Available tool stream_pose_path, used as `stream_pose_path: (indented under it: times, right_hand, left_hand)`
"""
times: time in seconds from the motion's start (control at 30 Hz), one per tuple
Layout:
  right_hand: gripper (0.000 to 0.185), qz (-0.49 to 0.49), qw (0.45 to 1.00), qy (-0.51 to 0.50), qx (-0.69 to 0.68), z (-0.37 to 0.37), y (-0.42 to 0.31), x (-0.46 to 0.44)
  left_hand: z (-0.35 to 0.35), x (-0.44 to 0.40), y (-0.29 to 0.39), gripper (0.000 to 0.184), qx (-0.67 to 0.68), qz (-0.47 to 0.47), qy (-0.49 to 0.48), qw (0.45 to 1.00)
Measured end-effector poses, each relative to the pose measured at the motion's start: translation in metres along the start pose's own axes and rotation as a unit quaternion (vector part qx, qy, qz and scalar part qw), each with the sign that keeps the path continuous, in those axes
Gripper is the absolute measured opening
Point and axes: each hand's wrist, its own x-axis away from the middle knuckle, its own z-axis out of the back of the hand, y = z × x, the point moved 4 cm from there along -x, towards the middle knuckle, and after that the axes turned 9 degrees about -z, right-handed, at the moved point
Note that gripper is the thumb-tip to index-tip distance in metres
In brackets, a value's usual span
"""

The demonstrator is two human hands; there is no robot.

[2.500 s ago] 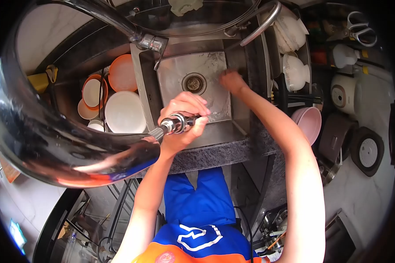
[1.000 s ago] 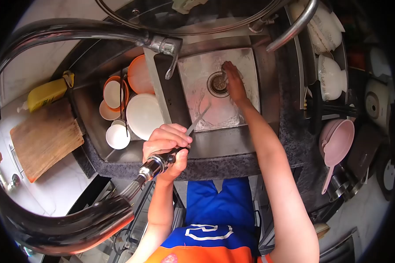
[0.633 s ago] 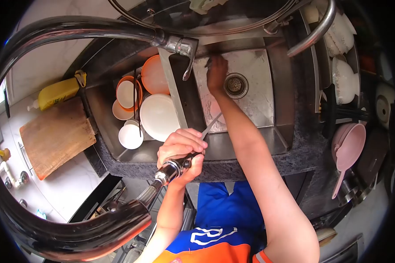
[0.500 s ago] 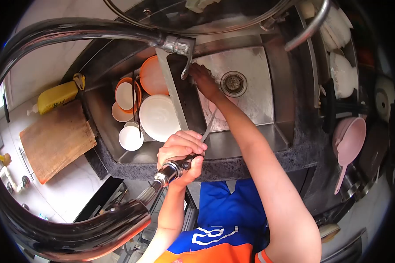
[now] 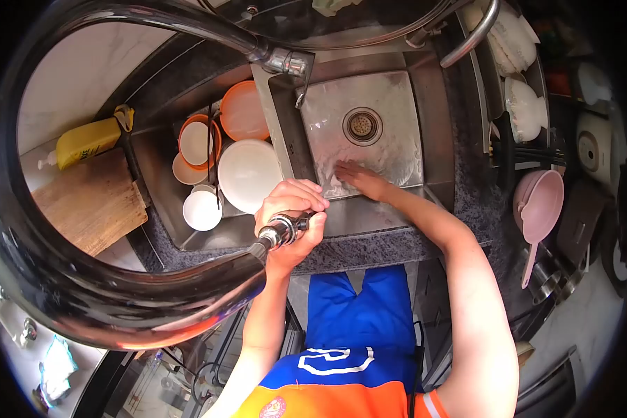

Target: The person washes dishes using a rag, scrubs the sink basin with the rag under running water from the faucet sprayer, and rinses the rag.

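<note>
My left hand (image 5: 292,212) is wrapped round a pull-out faucet spray head (image 5: 280,230), above the front edge of the double sink. A thin stream of water (image 5: 329,182) leaves the nozzle towards the right basin. In that basin my right hand (image 5: 359,179) lies against the wet steel floor (image 5: 397,150), fingers stretched out, near the front side. Beyond the hand is the round drain (image 5: 362,126). Water ripples over the basin floor around my fingers.
Stacked in the left basin are a white plate (image 5: 249,177), white bowls (image 5: 203,210), orange dishes (image 5: 244,104) and dark chopsticks (image 5: 211,150). A yellow bottle (image 5: 87,144) and wooden board (image 5: 94,202) lie left. Pink pans (image 5: 540,205) and a bowl rack (image 5: 488,97) stand right.
My right hand has slid from the basin's far left corner towards its front side. The left hand keeps its hold on the spray head. The camera view has shifted slightly.
</note>
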Motion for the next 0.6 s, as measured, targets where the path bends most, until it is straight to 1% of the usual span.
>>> stream_pose_path:
  times: [0.03,0.07,0.13,0.17,0.23,0.27,0.3,0.37,0.4,0.5,0.53,0.57,0.6]
  right_hand:
    - [0.037,-0.052,0.996,0.041,-0.052,-0.003,-0.003,-0.005]
    - [0.037,-0.055,0.996,0.042,-0.054,-0.006,-0.014,-0.011]
    - [0.037,-0.043,0.992,0.077,-0.088,-0.003,-0.034,-0.029]
    - [0.037,-0.041,0.992,0.077,-0.093,-0.014,-0.031,-0.029]
    - [0.036,0.057,0.995,0.073,-0.030,-0.043,-0.020,-0.025]
    - [0.035,0.111,0.993,-0.001,-0.041,-0.045,-0.014,-0.021]
    - [0.035,0.106,0.994,-0.003,-0.039,-0.043,-0.007,-0.017]
    - [0.035,0.238,0.963,-0.053,0.111,-0.043,-0.009,-0.001]
    - [0.033,0.235,0.963,-0.073,0.113,-0.036,-0.006,0.005]
    - [0.032,0.210,0.967,-0.092,0.111,-0.012,0.009,0.030]
    - [0.037,0.183,0.969,-0.093,0.136,0.000,0.018,0.042]
    - [0.037,0.179,0.969,-0.094,0.139,0.003,0.026,0.060]
    - [0.041,0.120,0.977,-0.047,0.171,0.008,0.040,0.075]
  left_hand:
    - [-0.001,0.001,0.000,0.028,0.001,-0.002,0.003,1.000]
    - [-0.002,0.002,0.000,0.027,0.003,-0.003,0.005,1.000]
    - [-0.001,0.001,-0.002,0.028,0.003,-0.004,0.005,1.000]
    - [0.000,0.001,-0.001,0.028,0.003,-0.004,0.005,1.000]
    - [0.001,0.001,0.001,0.029,0.000,0.003,0.001,1.000]
    - [0.002,0.001,0.001,0.029,-0.001,0.003,-0.001,1.000]
    - [0.001,0.001,0.000,0.029,0.001,0.000,-0.001,1.000]
    - [-0.001,0.001,-0.001,0.028,0.008,0.005,0.010,1.000]
    - [-0.002,0.000,-0.001,0.027,0.004,0.004,0.013,1.000]
    - [-0.003,0.000,-0.001,0.027,0.004,0.001,0.016,1.000]
    - [-0.003,0.000,-0.001,0.027,0.007,-0.003,0.016,1.000]
    - [-0.002,0.001,0.000,0.027,0.011,-0.004,0.016,1.000]
    - [-0.002,0.001,0.000,0.026,0.007,-0.001,0.013,1.000]
